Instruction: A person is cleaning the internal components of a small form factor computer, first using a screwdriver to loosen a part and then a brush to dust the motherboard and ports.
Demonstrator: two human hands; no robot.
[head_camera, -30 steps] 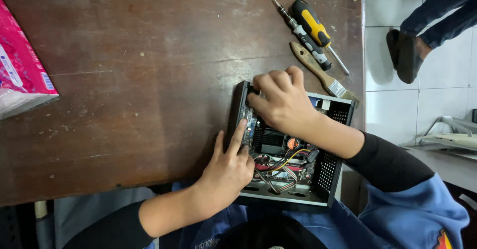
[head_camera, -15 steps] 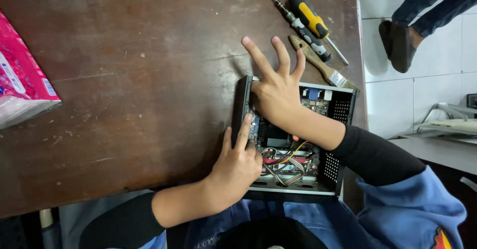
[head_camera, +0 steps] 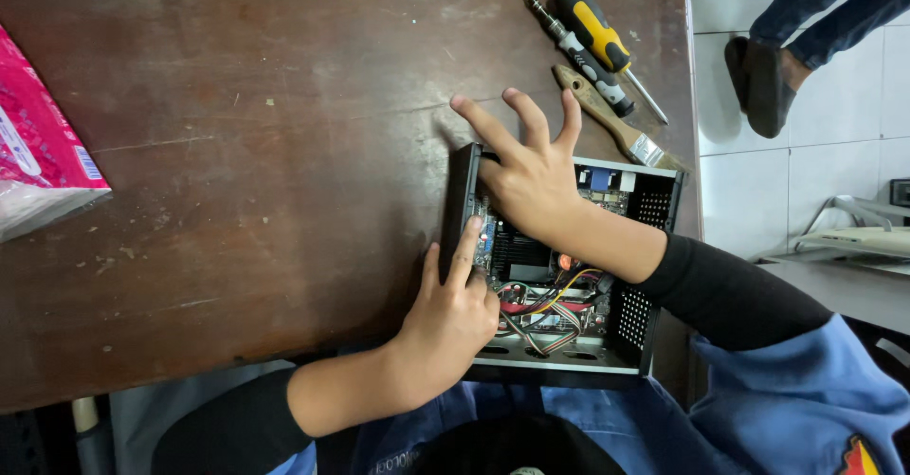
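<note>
The open black computer case (head_camera: 569, 276) is sitting at the tabletop's (head_camera: 237, 200) near edge. The right hand (head_camera: 531, 181) is pressing into it, fingers (head_camera: 526, 115) splayed and gripping nothing. The left hand (head_camera: 450, 319) is bracing the case's side wall, index finger extended. Screwdrivers (head_camera: 592, 44) and a brush (head_camera: 616, 119) are lying just beyond the right fingertips.

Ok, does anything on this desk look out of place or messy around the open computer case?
Nothing looks damaged or spilled. The small computer case sits open at the table's near edge with loose coloured wires bunched inside. Screwdrivers and a brush lie together beyond it. Left hand and right hand rest on the case.
</note>
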